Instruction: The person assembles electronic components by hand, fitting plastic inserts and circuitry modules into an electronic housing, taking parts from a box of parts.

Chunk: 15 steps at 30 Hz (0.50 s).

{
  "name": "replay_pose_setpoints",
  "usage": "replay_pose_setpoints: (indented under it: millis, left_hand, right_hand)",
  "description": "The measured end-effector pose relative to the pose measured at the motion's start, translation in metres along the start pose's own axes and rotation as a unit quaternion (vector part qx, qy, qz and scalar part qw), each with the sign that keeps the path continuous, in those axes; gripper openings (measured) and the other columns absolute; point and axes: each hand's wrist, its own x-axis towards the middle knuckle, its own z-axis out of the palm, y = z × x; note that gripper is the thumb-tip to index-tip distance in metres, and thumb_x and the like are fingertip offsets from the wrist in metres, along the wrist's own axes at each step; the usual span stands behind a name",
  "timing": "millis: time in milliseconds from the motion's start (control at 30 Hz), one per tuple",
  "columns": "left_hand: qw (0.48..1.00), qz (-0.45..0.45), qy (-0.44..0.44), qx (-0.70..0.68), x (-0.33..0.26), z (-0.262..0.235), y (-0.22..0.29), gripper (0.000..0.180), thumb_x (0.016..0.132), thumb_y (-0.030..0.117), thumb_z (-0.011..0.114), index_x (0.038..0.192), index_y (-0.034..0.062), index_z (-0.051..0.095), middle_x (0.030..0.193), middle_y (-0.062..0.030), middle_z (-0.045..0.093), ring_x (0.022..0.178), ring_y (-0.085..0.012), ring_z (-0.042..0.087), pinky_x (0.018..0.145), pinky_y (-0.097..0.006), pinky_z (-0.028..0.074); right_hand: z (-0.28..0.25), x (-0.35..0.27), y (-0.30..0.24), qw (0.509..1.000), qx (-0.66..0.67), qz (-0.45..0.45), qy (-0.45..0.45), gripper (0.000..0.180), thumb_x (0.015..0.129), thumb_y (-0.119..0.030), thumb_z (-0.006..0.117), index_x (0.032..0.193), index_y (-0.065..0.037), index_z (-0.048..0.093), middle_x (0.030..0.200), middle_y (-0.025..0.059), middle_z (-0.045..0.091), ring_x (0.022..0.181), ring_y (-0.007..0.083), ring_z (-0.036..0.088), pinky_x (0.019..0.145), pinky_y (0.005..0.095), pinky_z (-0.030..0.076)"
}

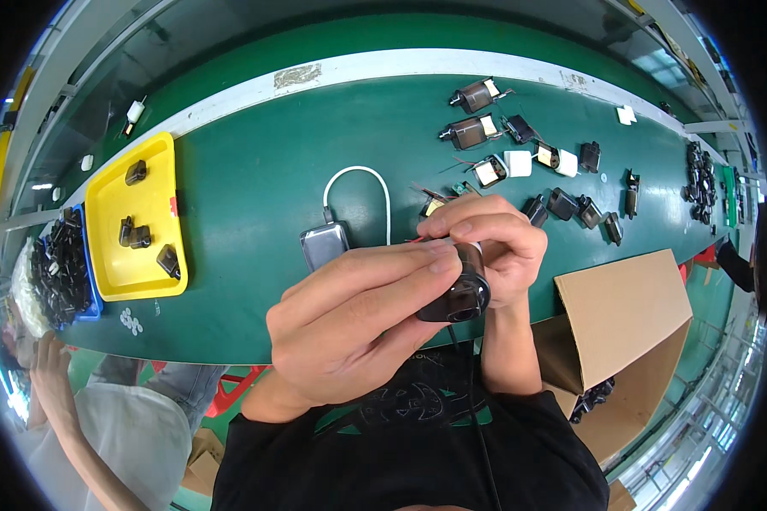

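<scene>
Both of my hands are closed around a dark, glossy plastic housing [467, 294] in front of my chest. My left hand [349, 328] grips it from the left with fingers stretched across its top. From the far right side my right hand [498, 247] curls round it, thumb and fingertips at its upper end. A bit of red wire [415, 239] shows by the fingertips; what it joins is hidden. Just beyond the hands lies a part with a green circuit board [462, 189]. Left of them, a grey rectangular device [324, 244] has a white cable [355, 168] plugged in.
Several dark housings [562, 203] and white blocks [517, 163] lie at the back right. At left stand a yellow tray [179, 247] with dark parts and a blue bin [92, 294]. An open cardboard box [631, 311] is at my right; another person [128, 426] sits at left.
</scene>
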Motion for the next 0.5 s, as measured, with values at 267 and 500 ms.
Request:
replay_pose_setpoints:
  millis: [267, 500]
  left_hand:
    - [0.999, -0.027, 0.008, -0.027, -0.002, -0.003, 0.004, 0.044, 0.053, -0.01, 0.075, 0.096, -0.0059, 0.067, 0.093, -0.0174, 0.066, 0.084, -0.0266, 0.067, 0.076, -0.032, 0.056]
    - [0.999, 0.006, 0.001, -0.05, 0.0, -0.007, 0.002, 0.046, 0.052, -0.011, 0.074, 0.098, -0.0072, 0.066, 0.092, -0.0191, 0.065, 0.085, -0.0281, 0.067, 0.075, -0.033, 0.057]
  right_hand:
    - [0.003, -0.005, -0.004, 0.999, 0.032, 0.025, 0.011, 0.031, 0.07, -0.01, 0.075, 0.093, 0.009, 0.066, 0.092, 0.0208, 0.065, 0.084, 0.0303, 0.066, 0.074, 0.0366, 0.052]
    - [0.006, 0.003, -0.012, 1.0, 0.011, -0.008, 0.001, 0.032, 0.073, -0.011, 0.074, 0.095, 0.011, 0.065, 0.091, 0.0225, 0.065, 0.081, 0.0321, 0.066, 0.068, 0.0363, 0.053]
